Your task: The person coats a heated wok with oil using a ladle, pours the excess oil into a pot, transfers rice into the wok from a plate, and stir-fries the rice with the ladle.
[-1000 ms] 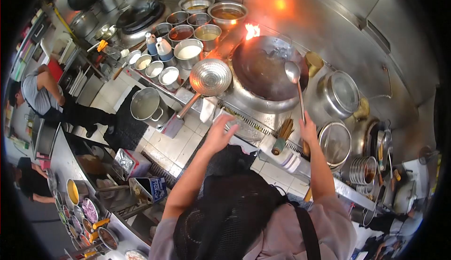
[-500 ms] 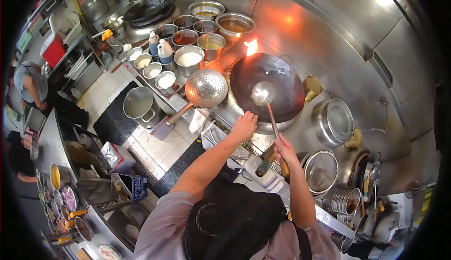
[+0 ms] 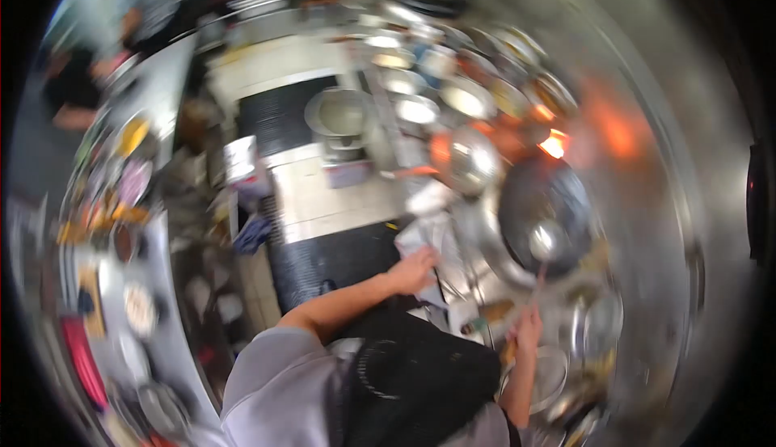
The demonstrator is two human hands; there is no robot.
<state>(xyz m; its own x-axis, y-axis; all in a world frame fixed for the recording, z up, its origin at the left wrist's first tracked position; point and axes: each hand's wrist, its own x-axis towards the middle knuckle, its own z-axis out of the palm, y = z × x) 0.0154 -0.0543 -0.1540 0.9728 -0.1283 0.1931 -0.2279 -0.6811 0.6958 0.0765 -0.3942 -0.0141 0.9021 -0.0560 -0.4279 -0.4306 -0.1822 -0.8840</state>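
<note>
In the head view, my right hand [image 3: 527, 327] grips the handle of a ladle [image 3: 545, 241]. Its round bowl rests inside a dark wok [image 3: 533, 208] on the stove, with an orange flame [image 3: 554, 144] at the wok's far rim. My left hand [image 3: 414, 271] is lower left of the wok, over the near edge of a white tray-like thing [image 3: 428, 241]. Motion blur hides its fingers, so I cannot tell whether it holds anything. A perforated strainer [image 3: 473, 162] lies beside the wok, handle pointing left.
Metal pots with liquids and white contents, such as one pot [image 3: 467, 98], stand beyond the strainer. A large stockpot [image 3: 339, 113] is on the floor side. Along the left runs a counter [image 3: 182, 285] with food containers. Two people, one in a grey shirt [image 3: 145, 2], are at upper left.
The view has swung left, smearing the scene. My left hand has moved away from the wok's near rim to the white tray-like thing. My right hand still has the ladle in the wok.
</note>
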